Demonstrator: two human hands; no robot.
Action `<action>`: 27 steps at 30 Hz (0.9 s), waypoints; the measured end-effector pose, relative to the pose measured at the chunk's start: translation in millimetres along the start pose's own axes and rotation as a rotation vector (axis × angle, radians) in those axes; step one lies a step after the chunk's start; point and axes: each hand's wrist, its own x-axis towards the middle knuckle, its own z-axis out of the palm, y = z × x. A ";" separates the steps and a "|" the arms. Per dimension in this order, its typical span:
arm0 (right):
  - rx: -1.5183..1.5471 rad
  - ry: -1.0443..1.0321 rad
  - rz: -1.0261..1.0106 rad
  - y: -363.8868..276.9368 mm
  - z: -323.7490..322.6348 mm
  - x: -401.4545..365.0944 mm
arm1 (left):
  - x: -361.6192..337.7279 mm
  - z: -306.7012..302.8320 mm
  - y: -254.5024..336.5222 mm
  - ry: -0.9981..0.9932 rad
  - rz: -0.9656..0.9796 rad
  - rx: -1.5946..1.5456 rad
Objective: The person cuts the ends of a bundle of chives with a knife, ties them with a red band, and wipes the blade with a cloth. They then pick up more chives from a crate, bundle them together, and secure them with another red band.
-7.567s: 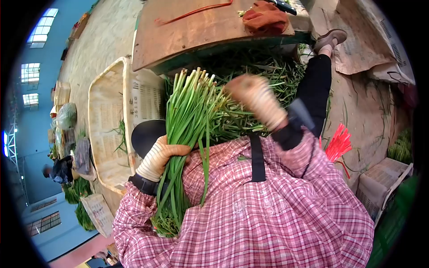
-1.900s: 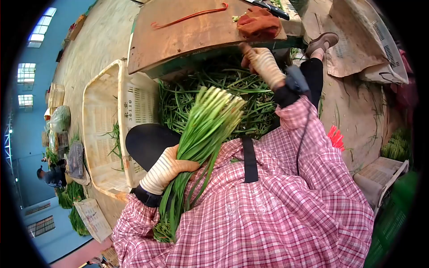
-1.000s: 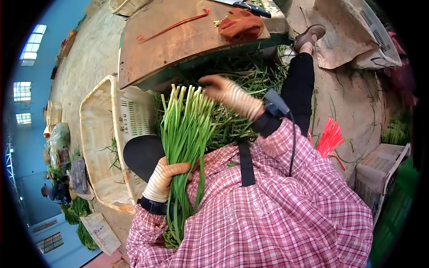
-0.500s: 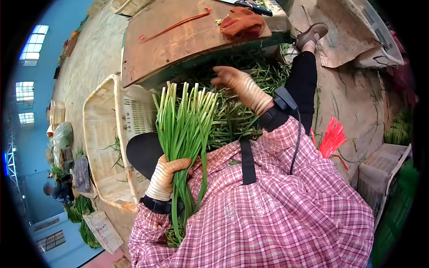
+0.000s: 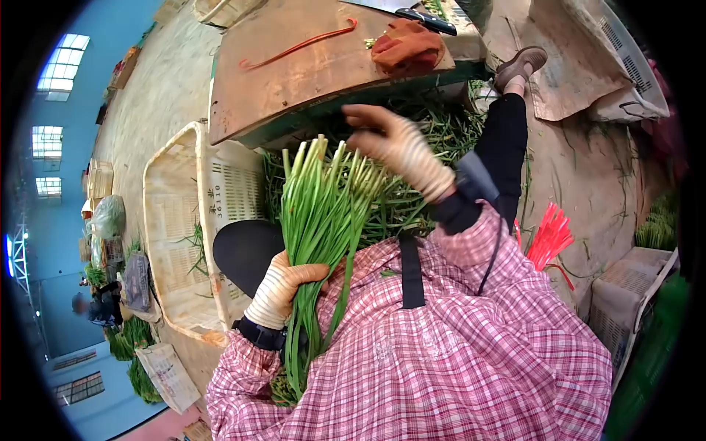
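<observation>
My left hand (image 5: 281, 288), in a striped glove, is wrapped round a thick bunch of garlic chives (image 5: 320, 209) over my lap. The pale cut ends point up and away from me, and the green leaves hang below my fist. My right hand (image 5: 386, 140) is raised just beyond the upper right of the stem ends. Its fingers are parted, with nothing seen in them, and motion blurs it a little. Loose green trimmings (image 5: 412, 198) lie in a heap beneath the bunch and that hand.
A worn wooden table (image 5: 294, 81) ahead bears a red tie (image 5: 301, 45), an orange cloth (image 5: 407, 48) and a black-handled knife (image 5: 425, 20). Left stands a white plastic crate (image 5: 198, 220). Red strips (image 5: 550, 237) are at right, near another crate (image 5: 625, 283). A person (image 5: 103, 305) is far left.
My right hand has swung slightly left and up, closer to the stem ends. The bunch in my left hand has shifted a little to the right, its stem ends fanning more.
</observation>
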 end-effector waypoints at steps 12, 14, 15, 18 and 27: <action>0.098 0.101 0.390 -4.0 -22.1 21.9 | -4.6 1.9 -0.8 -0.032 -0.028 0.048; -0.103 -0.243 0.177 10.4 -8.8 14.7 | -0.9 -0.1 -1.2 -0.052 -0.030 0.073; -0.206 -0.342 0.197 -4.9 3.8 0.9 | 0.0 1.6 0.4 -0.047 -0.024 0.065; 0.049 -0.289 0.413 2.9 2.6 -4.0 | -1.6 4.9 0.0 -0.034 -0.022 0.049; 0.062 -0.318 0.238 13.4 -17.1 -2.9 | -0.1 0.6 -1.0 -0.029 0.002 0.055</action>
